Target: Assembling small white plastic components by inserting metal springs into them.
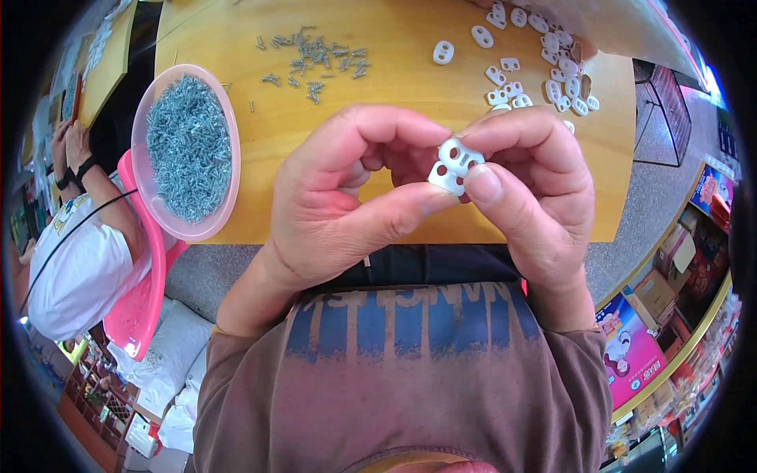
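Close to my chest, over the table's near edge, both hands meet at two small white plastic pieces with holes. My left hand (339, 197) is closed, thumb and forefinger pinching the lower white two-hole piece (444, 180). Closed in a like pinch, my right hand (544, 189) grips the upper white two-hole piece (455, 147). The two pieces touch and overlap at an angle; whether anything lies between them is hidden. Small metal springs (311, 55) lie scattered beyond my left hand. More white two-hole pieces (495, 76) are spread past my right hand.
A pink bowl (236, 158) heaped with small metal springs stands at the table's left edge. A clear plastic bag (631, 27) lies at the far right. To the left, another person (87, 244) sits on a pink chair (130, 315). Boxes (654, 293) fill a shelf at right.
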